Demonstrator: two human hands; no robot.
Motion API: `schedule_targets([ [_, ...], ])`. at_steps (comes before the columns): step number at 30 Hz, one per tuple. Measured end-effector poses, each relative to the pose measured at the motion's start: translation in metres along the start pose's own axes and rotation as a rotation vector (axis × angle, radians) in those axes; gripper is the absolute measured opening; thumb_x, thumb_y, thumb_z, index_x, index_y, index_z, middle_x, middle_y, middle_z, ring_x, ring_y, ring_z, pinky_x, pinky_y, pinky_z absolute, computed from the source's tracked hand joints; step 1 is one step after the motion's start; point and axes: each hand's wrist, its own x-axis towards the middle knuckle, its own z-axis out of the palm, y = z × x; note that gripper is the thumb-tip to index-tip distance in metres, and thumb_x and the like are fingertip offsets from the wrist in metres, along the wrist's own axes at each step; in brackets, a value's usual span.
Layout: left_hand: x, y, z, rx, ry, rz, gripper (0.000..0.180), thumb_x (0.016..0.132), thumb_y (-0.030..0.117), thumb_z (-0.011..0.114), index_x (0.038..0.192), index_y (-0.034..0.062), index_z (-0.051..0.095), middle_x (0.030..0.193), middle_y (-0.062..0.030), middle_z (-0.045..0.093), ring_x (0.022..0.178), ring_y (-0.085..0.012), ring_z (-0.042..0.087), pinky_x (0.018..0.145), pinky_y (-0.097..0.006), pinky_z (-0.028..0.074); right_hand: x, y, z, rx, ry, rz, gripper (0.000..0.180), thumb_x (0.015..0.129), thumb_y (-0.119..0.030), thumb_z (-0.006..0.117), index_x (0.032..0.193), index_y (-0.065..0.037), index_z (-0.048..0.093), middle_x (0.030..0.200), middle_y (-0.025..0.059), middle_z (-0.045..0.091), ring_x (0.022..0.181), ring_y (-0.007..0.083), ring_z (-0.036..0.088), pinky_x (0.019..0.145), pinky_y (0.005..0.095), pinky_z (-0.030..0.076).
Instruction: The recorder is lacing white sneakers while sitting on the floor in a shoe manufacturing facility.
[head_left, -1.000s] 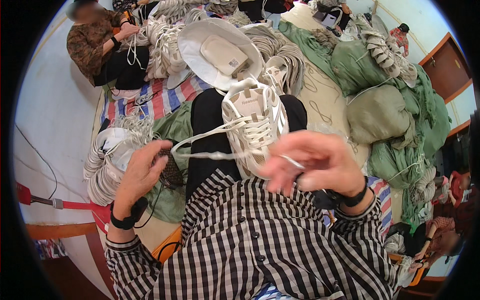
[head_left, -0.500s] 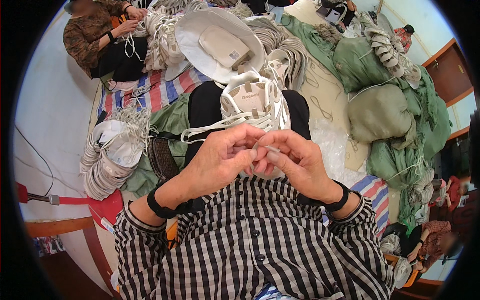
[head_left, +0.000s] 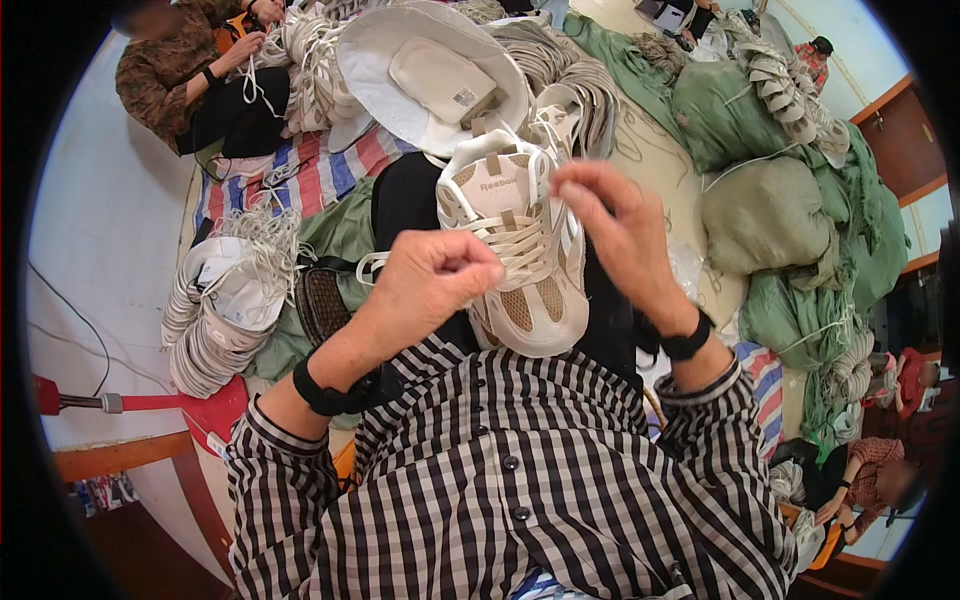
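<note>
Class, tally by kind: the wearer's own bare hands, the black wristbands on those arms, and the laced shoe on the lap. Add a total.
Bare hands: 2
Black wristbands: 2
Laced shoe: 1
Total: 5

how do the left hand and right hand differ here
The left hand is lower in the view, its fingertips before the shoe; the right hand is higher, at the shoe's right edge.
The left hand's fingers curl in; the right hand's look straighter.
The left hand is fairly sharp; the right hand is blurrier.
Both have a black wristband.
</note>
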Motion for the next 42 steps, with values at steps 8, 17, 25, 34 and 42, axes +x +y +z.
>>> schedule_targets([
  [8,0.032,-0.016,-0.011,0.411,0.253,0.25,0.01,0.088,0.008,0.066,0.092,-0.0019,0.068,0.069,-0.0047,0.064,0.063,-0.0086,0.059,0.058,-0.027,0.044,0.069,0.044,0.019,-0.342,-0.335,-0.307,0.034,0.09,-0.034,0.063,0.101,-0.002,0.067,0.091,0.0151,0.067,0.086,0.0347,0.06,0.078,0.0451,0.048],
  [17,0.037,-0.027,-0.007,0.857,0.194,0.444,0.008,0.086,0.003,0.061,0.091,-0.0029,0.061,0.08,-0.0209,0.066,0.074,-0.0361,0.067,0.064,-0.039,0.05,0.073,0.047,0.02,-0.34,-0.448,-0.196,0.035,0.085,-0.036,0.066,0.095,-0.003,0.062,0.084,0.0175,0.063,0.085,0.0345,0.059,0.075,0.0451,0.047],
  [25,0.047,-0.017,-0.016,0.828,0.091,0.36,0.008,0.082,0.004,0.059,0.082,-0.0038,0.058,0.068,-0.0223,0.061,0.066,-0.0401,0.063,0.062,-0.044,0.049,0.067,0.052,0.025,-0.286,-0.39,-0.185,0.038,0.084,-0.038,0.066,0.098,-0.003,0.063,0.086,0.0177,0.063,0.085,0.0343,0.058,0.074,0.0439,0.047],
  [34,0.055,-0.001,-0.016,1.064,-0.048,0.216,0.012,0.079,0.007,0.059,0.076,-0.005,0.06,0.071,-0.0265,0.061,0.072,-0.0439,0.063,0.067,-0.049,0.05,0.067,0.059,0.029,-0.24,-0.406,-0.136,0.04,0.084,-0.037,0.07,0.106,-0.004,0.063,0.089,0.0146,0.058,0.086,0.0286,0.055,0.075,0.0387,0.043],
  [42,0.062,0.009,-0.007,1.258,-0.183,0.093,0.019,0.079,0.01,0.059,0.084,-0.007,0.066,0.08,-0.0286,0.066,0.083,-0.0447,0.067,0.078,-0.05,0.054,0.065,0.058,0.029,-0.215,-0.413,-0.07,0.037,0.083,-0.035,0.07,0.103,-0.005,0.062,0.092,0.0146,0.058,0.088,0.0281,0.055,0.078,0.0376,0.044],
])
